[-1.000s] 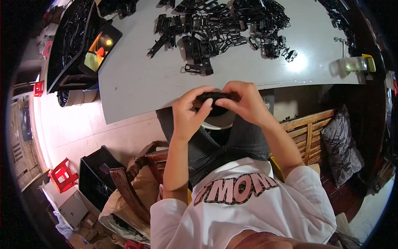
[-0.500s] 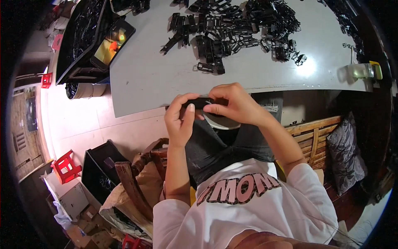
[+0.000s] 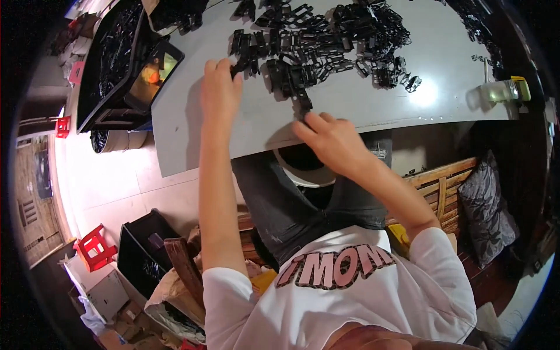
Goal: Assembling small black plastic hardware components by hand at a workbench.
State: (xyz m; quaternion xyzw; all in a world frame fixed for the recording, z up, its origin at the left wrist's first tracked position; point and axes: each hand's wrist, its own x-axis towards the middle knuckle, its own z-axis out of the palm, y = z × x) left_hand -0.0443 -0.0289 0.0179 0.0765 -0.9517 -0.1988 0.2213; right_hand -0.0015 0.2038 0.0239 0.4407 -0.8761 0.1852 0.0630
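While left hand point(image 3: 220, 87) pinches a black part point(image 3: 235, 71), right hand point(image 3: 329, 139) is curled, grip unclear

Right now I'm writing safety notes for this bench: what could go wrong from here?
The black parts overlap in a loose heap, so the left hand, at their left end, might drag neighbours along. The right hand is by the near edge of the table, where a part could slip off. The phone, tilted beside the black bin, might topple if bumped.

A patterned cushion point(image 3: 489, 211) lies beside wooden slats point(image 3: 441, 191).
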